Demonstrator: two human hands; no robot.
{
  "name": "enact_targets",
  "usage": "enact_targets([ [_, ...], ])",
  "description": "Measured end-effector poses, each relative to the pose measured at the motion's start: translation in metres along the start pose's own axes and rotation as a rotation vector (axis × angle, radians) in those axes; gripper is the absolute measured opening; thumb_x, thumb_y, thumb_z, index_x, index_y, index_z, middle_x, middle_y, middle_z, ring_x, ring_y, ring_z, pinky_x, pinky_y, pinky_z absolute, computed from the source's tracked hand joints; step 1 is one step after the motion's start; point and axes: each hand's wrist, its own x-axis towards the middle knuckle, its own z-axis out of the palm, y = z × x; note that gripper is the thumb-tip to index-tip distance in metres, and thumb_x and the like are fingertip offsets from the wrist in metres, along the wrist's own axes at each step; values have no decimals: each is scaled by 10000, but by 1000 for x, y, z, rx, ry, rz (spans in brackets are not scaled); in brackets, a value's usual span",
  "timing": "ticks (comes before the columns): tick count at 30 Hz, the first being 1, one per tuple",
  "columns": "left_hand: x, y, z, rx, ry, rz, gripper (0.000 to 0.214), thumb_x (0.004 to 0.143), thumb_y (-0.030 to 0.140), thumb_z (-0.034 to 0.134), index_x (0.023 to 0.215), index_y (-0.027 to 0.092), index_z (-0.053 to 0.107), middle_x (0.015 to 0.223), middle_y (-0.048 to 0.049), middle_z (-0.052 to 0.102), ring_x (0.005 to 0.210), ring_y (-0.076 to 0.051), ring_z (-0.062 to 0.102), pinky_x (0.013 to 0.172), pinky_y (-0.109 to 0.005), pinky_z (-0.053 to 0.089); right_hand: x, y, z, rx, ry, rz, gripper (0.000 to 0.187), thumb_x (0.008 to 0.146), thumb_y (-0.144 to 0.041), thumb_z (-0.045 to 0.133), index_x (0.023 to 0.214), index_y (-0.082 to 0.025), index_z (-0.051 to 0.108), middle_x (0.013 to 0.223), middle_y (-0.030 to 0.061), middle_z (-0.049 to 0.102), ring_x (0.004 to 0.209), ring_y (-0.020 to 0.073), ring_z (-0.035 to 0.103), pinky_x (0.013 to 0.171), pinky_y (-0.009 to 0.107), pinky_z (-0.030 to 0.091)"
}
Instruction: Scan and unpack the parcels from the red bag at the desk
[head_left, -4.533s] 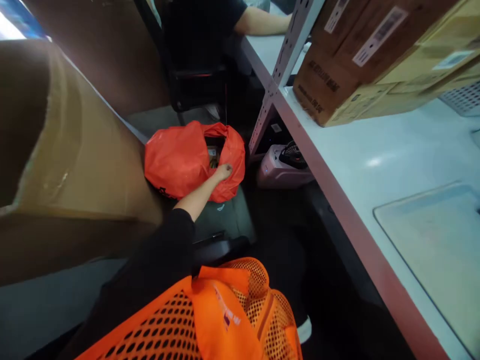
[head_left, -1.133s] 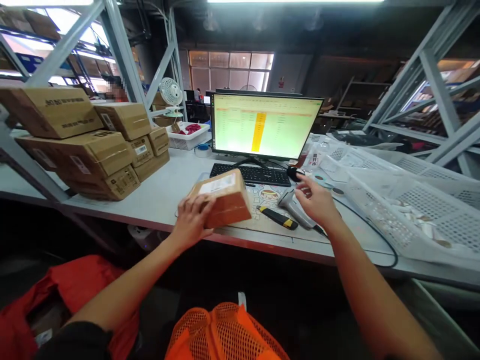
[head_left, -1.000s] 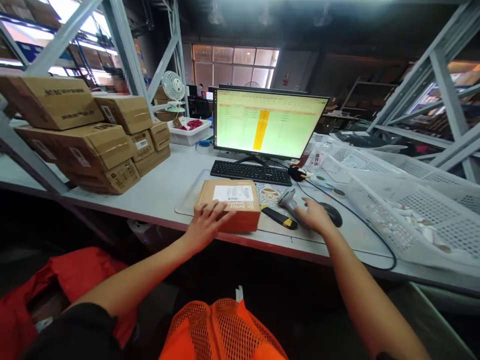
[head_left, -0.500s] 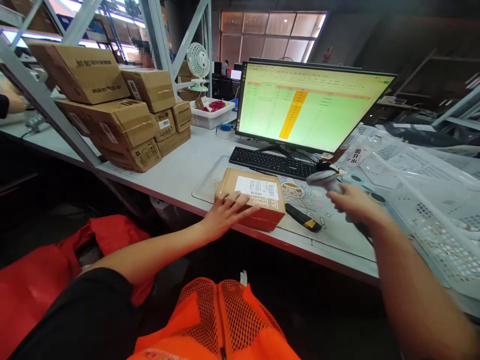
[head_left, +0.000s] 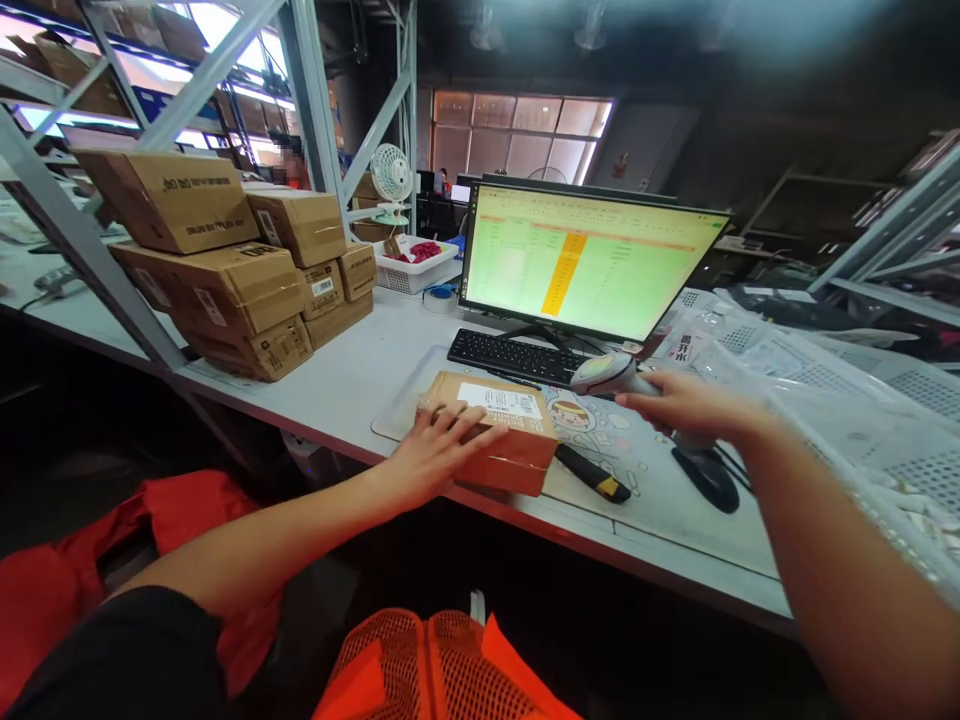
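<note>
A taped cardboard box [head_left: 510,460] with a white printed label on top sits at the table's front edge, partly on a patterned desk mat. My left hand [head_left: 446,445] lies over its near left edge, open, fingers spread across the top and front. In my right hand [head_left: 675,405] is a handheld barcode scanner [head_left: 604,374], its handle gripped and its head pointing left, just right of the box and above the mat. A black and yellow utility knife [head_left: 596,474] lies against the box's right side. Beyond the box is a black keyboard [head_left: 517,357].
A monitor [head_left: 592,260] showing a spreadsheet stands behind the keyboard. Several cardboard boxes [head_left: 225,280] are stacked at the left by a metal post. White perforated baskets [head_left: 862,400] and clear plastic fill the right side. A black mouse [head_left: 705,478] lies under my right wrist.
The scanner has moved left, closer to the box, and now shows more clearly. My left hand remains on the box. The view has tilted up and shifted, and the mouse has come into sight.
</note>
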Motion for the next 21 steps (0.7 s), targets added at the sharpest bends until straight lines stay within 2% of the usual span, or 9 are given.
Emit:
enact_targets([
  [2, 14, -18, -23, -88, -96, -11, 1222, 677, 319, 887, 1693, 294, 208, 1582, -144, 473, 1395, -391, 453, 1162, -523, 326, 2, 6, 27, -82, -88, 96, 320, 970, -452, 609, 1117, -177, 680, 805, 78, 730, 644, 220, 697, 572, 305, 526],
  [5, 42, -50, -44, -214, -235, -35, 1294, 635, 428, 895, 1699, 302, 169, 1600, -159, 462, 1415, -408, 458, 1170, -527, 343, -2, 21, 72, -184, 9, 237, 410, 988, -303, 533, 1325, -82, 607, 1112, 206, 746, 958, 313, 752, 789, 379, 574],
  [7, 64, -69, -44, -295, -340, -72, 1300, 629, 540, 876, 1699, 304, 177, 1647, -168, 423, 1456, -429, 429, 1193, -551, 321, -7, 31, 96, -229, 62, 303, 535, 989, -286, 515, 1441, -1, 509, 1257, 295, 688, 1145, 385, 706, 913, 451, 555],
  [9, 86, -86, -36, -375, -399, -158, 1225, 682, 687, 789, 1692, 283, 226, 1667, -171, 410, 1485, -442, 407, 1214, -575, 292, -12, 39, 109, -253, 87, 349, 633, 997, -319, 510, 1508, 42, 418, 1306, 332, 654, 1207, 415, 675, 964, 491, 533],
  [12, 111, -102, -17, -492, -390, -353, 946, 866, 779, 525, 1621, 219, 419, 1604, -170, 508, 1442, -424, 492, 1192, -534, 347, -11, 44, 100, -269, 60, 370, 686, 974, -509, 582, 1427, 5, 544, 1282, 311, 675, 1201, 440, 666, 956, 509, 536],
  [14, 119, -106, -5, -523, -372, -428, 848, 920, 758, 454, 1554, 197, 519, 1550, -168, 571, 1390, -415, 554, 1151, -493, 403, 0, 42, 84, -285, 79, 354, 667, 961, -604, 581, 1295, -33, 665, 1257, 299, 691, 1203, 458, 657, 957, 517, 535],
  [15, 121, -108, -1, -521, -362, -437, 829, 923, 750, 466, 1534, 195, 543, 1536, -168, 586, 1374, -416, 569, 1137, -483, 417, 9, 39, 76, -295, 109, 337, 638, 987, -594, 540, 1276, -44, 686, 1267, 295, 689, 1218, 456, 649, 972, 517, 529],
  [18, 121, -110, 6, -503, -323, -402, 807, 915, 737, 513, 1526, 211, 556, 1528, -163, 594, 1361, -420, 578, 1134, -490, 417, 47, 26, 69, -293, 167, 247, 505, 1067, -389, 409, 1435, -108, 610, 1395, 240, 645, 1328, 380, 598, 1065, 464, 482],
  [21, 117, -111, 8, -519, -297, -379, 770, 919, 724, 521, 1507, 231, 579, 1523, -142, 605, 1360, -403, 579, 1139, -477, 416, 86, 10, 83, -257, 76, 152, 417, 1029, -309, 555, 1413, -170, 642, 1387, 173, 665, 1303, 295, 620, 1097, 404, 478],
])
